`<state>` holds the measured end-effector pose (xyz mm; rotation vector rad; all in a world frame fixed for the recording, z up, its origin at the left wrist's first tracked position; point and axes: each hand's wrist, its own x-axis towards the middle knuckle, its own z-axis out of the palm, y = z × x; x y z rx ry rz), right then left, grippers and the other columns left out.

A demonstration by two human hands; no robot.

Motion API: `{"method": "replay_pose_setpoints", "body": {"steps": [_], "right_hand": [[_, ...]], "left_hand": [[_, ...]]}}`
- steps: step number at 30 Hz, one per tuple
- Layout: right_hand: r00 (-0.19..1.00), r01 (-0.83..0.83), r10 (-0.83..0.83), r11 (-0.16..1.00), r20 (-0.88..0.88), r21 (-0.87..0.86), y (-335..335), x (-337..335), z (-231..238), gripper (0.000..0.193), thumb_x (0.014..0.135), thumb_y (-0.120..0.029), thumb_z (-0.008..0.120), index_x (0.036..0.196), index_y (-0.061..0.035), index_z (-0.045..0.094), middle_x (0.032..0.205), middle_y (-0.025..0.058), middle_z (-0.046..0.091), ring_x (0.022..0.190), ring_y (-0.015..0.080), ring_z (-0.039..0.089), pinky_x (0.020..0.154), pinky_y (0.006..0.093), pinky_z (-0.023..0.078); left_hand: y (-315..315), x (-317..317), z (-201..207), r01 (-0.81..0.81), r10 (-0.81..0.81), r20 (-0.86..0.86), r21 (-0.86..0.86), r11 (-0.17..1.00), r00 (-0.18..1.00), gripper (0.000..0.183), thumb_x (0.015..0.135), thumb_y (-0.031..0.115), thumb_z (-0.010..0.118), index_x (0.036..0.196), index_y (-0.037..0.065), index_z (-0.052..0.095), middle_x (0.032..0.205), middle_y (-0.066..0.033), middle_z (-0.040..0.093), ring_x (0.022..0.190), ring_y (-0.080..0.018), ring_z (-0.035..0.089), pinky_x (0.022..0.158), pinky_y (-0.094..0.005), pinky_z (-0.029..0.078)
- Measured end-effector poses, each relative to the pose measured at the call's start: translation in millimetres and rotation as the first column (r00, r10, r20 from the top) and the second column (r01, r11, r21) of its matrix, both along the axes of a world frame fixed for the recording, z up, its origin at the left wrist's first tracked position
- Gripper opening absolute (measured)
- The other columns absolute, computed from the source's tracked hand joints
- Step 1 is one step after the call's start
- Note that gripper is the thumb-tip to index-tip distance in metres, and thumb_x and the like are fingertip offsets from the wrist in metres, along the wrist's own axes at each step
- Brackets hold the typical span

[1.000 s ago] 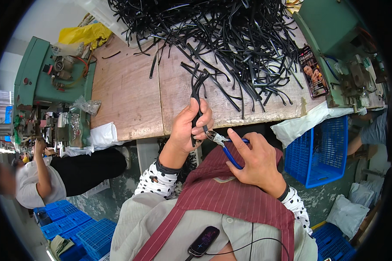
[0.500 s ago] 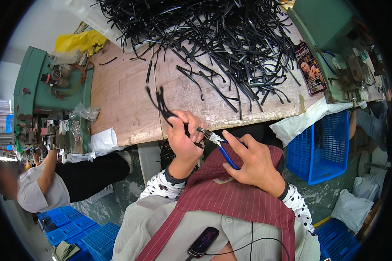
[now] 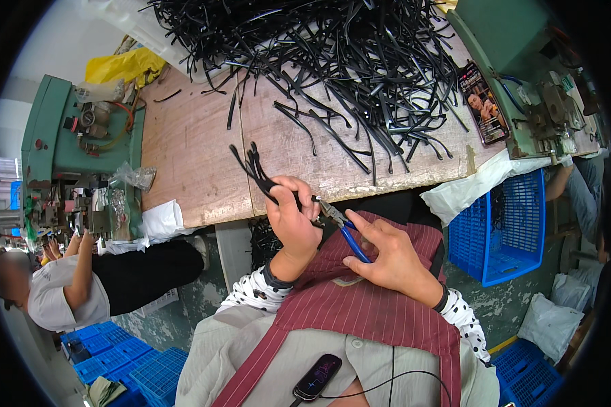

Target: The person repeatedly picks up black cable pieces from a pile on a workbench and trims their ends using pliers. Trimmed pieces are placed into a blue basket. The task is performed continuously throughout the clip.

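Observation:
My left hand (image 3: 294, 216) is closed round a small bundle of black eyeglass temples (image 3: 254, 168), their curved ends fanning out toward the table. In my right hand (image 3: 392, 258) is a pair of pliers (image 3: 348, 234) with blue handles, thumb on one side and fingers on the other. The metal jaws point at the inner end of the temples beside my left fingers; whether they grip one is too small to tell. Beyond my hands, a large heap of black eyeglass temples (image 3: 360, 81) covers the back of the wooden table (image 3: 190, 149).
Green machines (image 3: 81, 129) flank the table on both sides. A phone (image 3: 483, 103) leans at the right. Below it hang a white sack (image 3: 465, 197) and a blue crate (image 3: 485, 237). Another person (image 3: 68, 285) works at the left, near stacked blue crates (image 3: 108, 349).
The bundle in my left hand has dipped slightly toward me and its ends have spread. The pliers have shifted a little, and my right fingers have drawn in closer around the handles.

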<state>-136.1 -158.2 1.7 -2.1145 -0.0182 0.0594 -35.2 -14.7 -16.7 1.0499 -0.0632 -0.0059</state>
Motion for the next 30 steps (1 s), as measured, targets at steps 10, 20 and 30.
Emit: {"method": "replay_pose_setpoints", "body": {"steps": [10, 20, 30], "right_hand": [[0.998, 0.043, -0.045, 0.996, -0.031, -0.077, -2, -8, 0, 0.082, 0.067, -0.026, 0.083, 0.141, -0.0155, 0.050, 0.080, 0.0108, 0.058, 0.069, 0.0242, 0.061, 0.067, 0.0354, 0.052], [0.998, 0.033, -0.038, 0.995, -0.051, -0.091, -2, -10, 1, 0.084, 0.067, -0.030, 0.084, 0.141, -0.0165, 0.049, 0.084, 0.0122, 0.058, 0.074, 0.0266, 0.063, 0.071, 0.0378, 0.053], [0.997, 0.075, -0.074, 0.992, 0.015, -0.105, -5, -11, -2, 0.083, 0.066, -0.030, 0.083, 0.141, -0.0153, 0.048, 0.088, 0.0133, 0.056, 0.078, 0.0302, 0.062, 0.070, 0.0389, 0.052]], "left_hand": [[18, 106, -15, -0.369, -0.191, 0.454, 0.858, 0.358, 0.870, 0.024, 0.091, 0.023, 0.065, 0.089, 0.001, 0.056, 0.083, -0.0114, 0.058, 0.074, -0.0256, 0.058, 0.068, -0.0331, 0.048], [31, 183, -25, -0.346, -0.783, 0.243, 0.937, 0.037, 0.573, 0.028, 0.074, 0.001, 0.064, 0.097, 0.016, 0.067, 0.109, -0.0029, 0.055, 0.085, -0.0279, 0.063, 0.069, -0.0392, 0.052], [28, 118, 6, -0.196, -0.139, 0.347, 0.768, 0.610, 0.928, 0.014, 0.090, 0.012, 0.060, 0.102, 0.005, 0.058, 0.082, -0.0098, 0.065, 0.076, -0.0235, 0.064, 0.067, -0.0358, 0.049]]}}
